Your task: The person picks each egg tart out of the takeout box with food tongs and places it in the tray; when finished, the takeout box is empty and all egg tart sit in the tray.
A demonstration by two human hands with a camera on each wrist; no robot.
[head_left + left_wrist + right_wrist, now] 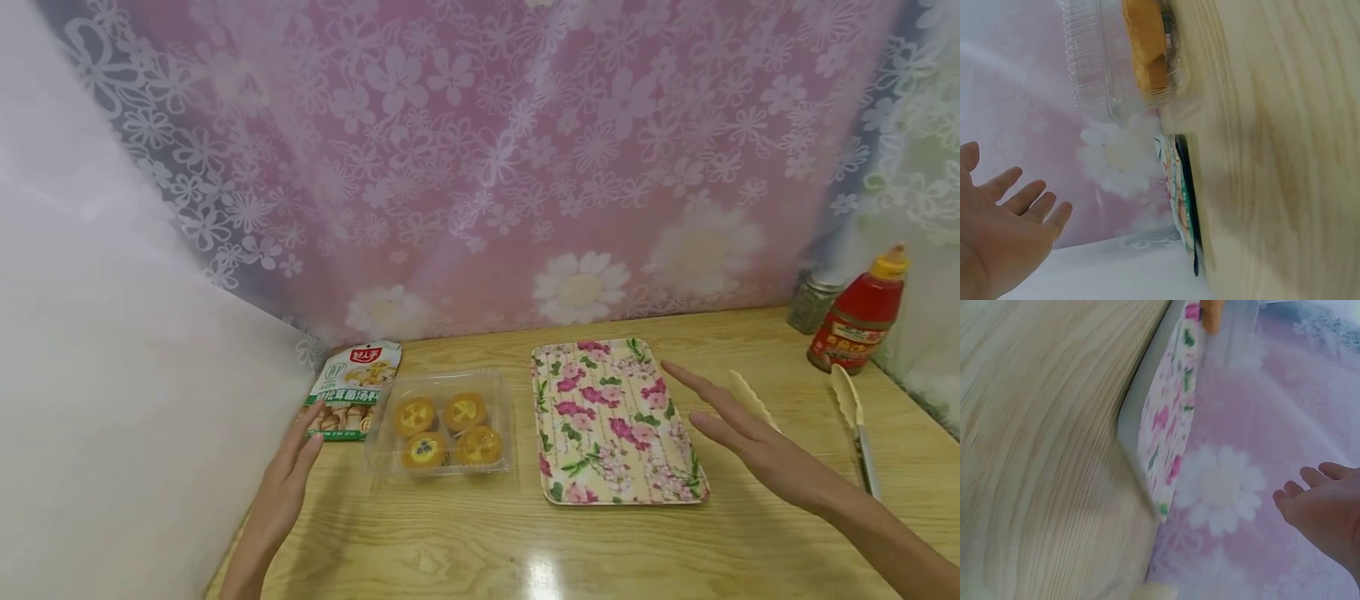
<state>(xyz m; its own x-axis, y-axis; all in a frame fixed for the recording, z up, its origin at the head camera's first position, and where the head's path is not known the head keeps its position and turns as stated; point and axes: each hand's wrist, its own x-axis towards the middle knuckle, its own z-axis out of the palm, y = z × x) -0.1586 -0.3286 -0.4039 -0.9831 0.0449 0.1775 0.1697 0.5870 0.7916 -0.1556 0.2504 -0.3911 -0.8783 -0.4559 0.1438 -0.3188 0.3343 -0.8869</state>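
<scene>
My left hand (279,490) is held in the air with its fingers extended and nothing in it, overlapping the lower edge of a white and green food packet (352,387). Right of the packet stands a clear plastic box (498,417) holding several round yellow-topped tarts (465,412). A rectangular flower-patterned tray (600,429) lies at the centre right. Beyond its right edge hovers my right hand (765,457), fingers straight and empty. That hand and forearm partly cover a pair of tongs with beige tips (845,393) and a metal handle.
At the back right corner stand a red sauce bottle (858,317) with a yellow cap and a small spice jar (813,304). A flowered pink curtain (480,167) hangs behind the wooden table (450,542), and a white sheet (135,375) borders it on the left.
</scene>
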